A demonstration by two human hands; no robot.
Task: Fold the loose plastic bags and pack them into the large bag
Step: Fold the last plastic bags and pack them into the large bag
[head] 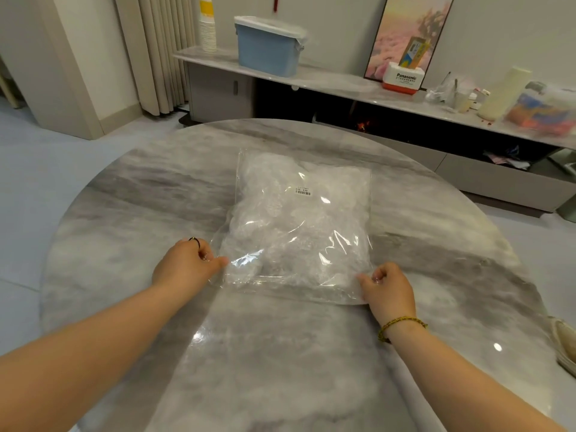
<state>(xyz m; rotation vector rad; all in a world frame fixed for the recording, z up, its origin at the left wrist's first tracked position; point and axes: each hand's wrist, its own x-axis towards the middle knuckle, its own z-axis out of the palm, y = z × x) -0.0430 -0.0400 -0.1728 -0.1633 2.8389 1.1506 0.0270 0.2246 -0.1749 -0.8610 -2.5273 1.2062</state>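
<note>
large bag (299, 226) on table (124, 188), shelf (343, 82) behind

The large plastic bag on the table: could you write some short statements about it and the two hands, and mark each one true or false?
1. The large bag lies on the round marble table. True.
2. The left hand has its grip on the bag's near left corner. True.
3. The right hand rests idle, away from the bag. False: it pinches the near right corner.
4. The large bag is empty. False: crumpled clear plastic fills it.
5. A white barcode label sits on the bag's top face. True.
6. The blue bin stands on the table. False: it stands on the shelf behind.
</note>
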